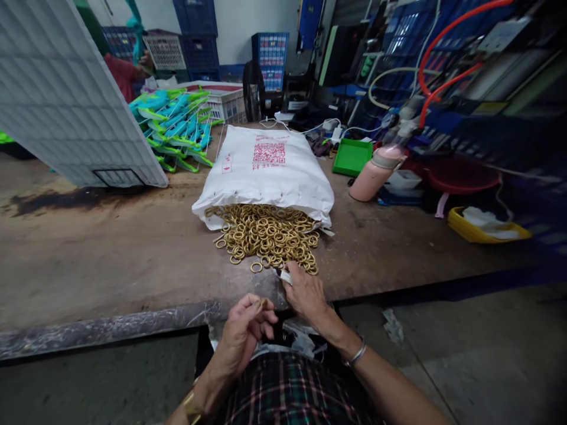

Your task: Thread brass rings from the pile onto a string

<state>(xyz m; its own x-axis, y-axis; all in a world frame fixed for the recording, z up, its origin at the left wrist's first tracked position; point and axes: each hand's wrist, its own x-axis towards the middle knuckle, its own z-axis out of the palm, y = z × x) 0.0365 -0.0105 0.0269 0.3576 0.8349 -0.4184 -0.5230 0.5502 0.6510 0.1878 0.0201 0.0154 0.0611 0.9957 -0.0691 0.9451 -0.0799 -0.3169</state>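
A white sack (266, 171) with red print lies on the brown table (110, 254), its mouth facing me. Gold-coloured rings (266, 236) spill out of it in a heap. My right hand (308, 295) is at the near edge of the heap, fingers wrapped round a small pale tool (284, 275) with a dark tip. Just in front of the table edge, my left hand (250, 327) pinches what looks like a gold ring (264, 303); most of it is hidden by the fingers.
Green and turquoise hangers (177, 124) are piled behind a grey panel (88, 100) at left. Right of the sack are a green tray (353, 157), a pink bottle (375, 174) and a yellow basket (487, 227). A person's arm (126, 71) shows at back left.
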